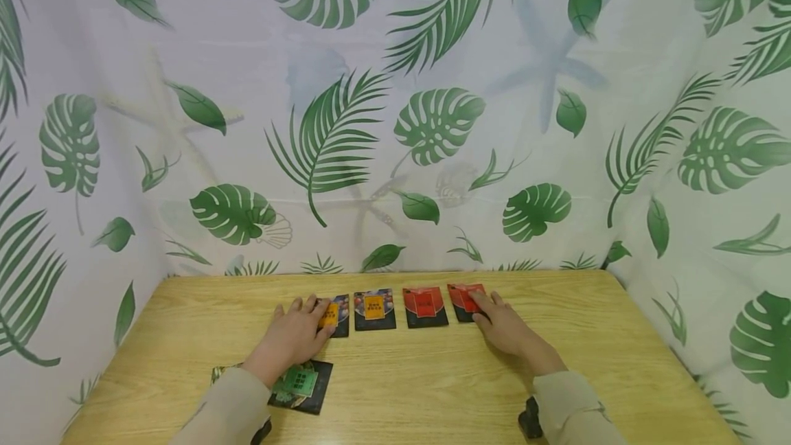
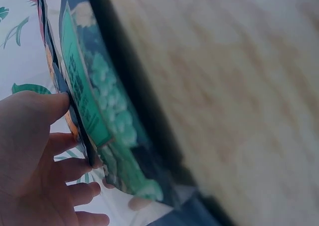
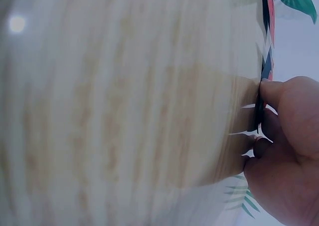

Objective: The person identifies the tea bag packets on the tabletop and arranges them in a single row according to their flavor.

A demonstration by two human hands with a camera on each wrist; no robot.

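Note:
Along the back of the wooden table [image 1: 395, 376] lies a row of flat dark packets. My left hand [image 1: 293, 335] rests on the leftmost orange-labelled packet [image 1: 341, 318], its thumb near the lower edge and its fingers over the left side. At the row's right end, my right hand [image 1: 507, 328] touches a red packet [image 1: 462, 302] with thumb and fingers. Between the hands lie another orange-labelled packet [image 1: 374, 309] and a second red packet [image 1: 425, 306]. Closer to me, a green-labelled packet [image 1: 303, 383] lies partly beneath the left forearm; its grape-like picture shows in the left wrist view.
A further green-patterned piece [image 1: 222, 371] peeks out left of the left sleeve [image 1: 228, 407], mostly covered. White cloth [image 1: 395, 239] printed with leaves hangs behind the table and along both sides. Dark wrist straps [image 1: 530, 419] show under the cuffs.

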